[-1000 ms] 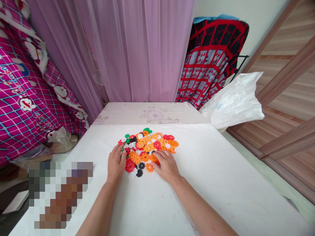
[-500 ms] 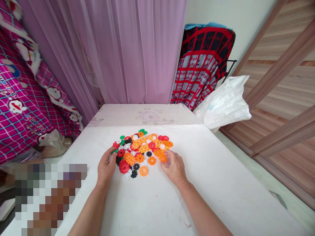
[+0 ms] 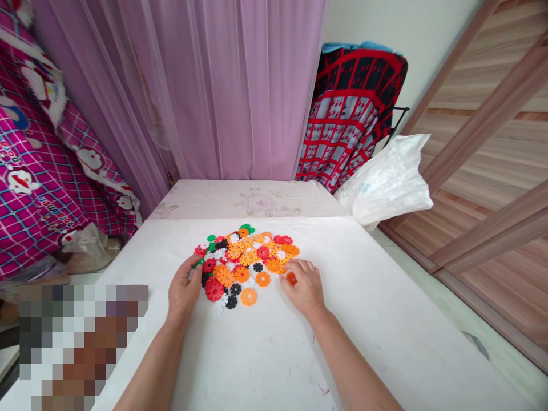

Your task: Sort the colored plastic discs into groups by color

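Observation:
A pile of flat notched discs in orange, red, white, black and green lies on the white-covered table. At the pile's left edge rests my left hand, fingers apart, next to green and black discs and holding none. My right hand is at the right edge, its thumb and fingers around an orange disc. A large red disc and a loose orange disc lie at the near side of the pile.
Behind the table hangs a purple curtain. A white plastic bag stands at the back right corner, beside a red and black patterned cloth. Pink patterned fabric hangs at the left. Wooden doors are on the right.
The orange disc by my right hand has moved slightly right, away from the pile, between my thumb and fingers. My left hand has hardly moved.

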`<state>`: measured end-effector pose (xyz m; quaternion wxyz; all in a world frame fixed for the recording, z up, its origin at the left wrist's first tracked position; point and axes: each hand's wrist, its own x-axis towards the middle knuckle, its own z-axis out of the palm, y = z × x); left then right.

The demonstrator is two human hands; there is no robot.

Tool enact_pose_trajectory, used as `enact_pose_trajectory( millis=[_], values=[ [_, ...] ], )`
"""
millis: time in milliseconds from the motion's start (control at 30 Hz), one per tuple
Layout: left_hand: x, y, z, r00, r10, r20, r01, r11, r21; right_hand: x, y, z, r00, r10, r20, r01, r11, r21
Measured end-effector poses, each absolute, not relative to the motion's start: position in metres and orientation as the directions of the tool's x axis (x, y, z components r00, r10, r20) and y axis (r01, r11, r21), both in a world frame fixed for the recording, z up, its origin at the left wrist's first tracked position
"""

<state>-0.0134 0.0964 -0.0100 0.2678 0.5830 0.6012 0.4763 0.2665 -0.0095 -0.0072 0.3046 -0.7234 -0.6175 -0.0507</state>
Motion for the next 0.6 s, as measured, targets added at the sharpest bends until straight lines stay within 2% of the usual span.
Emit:
enact_pose_trajectory(
  millis=[200,500,600],
  values=[
    [-0.015,0.098,-0.015,-0.157,0.956,0.248,0.460,-0.152,0.875,0.254,0.006,-0.011,0.175,0.898,0.403,0.958,-0.060,-0.281],
    [-0.015,0.100,-0.019,-0.138,0.950,0.280,0.466,-0.187,0.865,0.239,0.010,-0.009,-0.060,0.894,0.443,0.932,0.209,-0.295],
    [-0.016,0.101,-0.021,-0.131,0.947,0.294,0.465,-0.203,0.862,0.251,0.016,-0.013,0.057,0.864,0.500,0.928,0.139,-0.346]
  ],
)
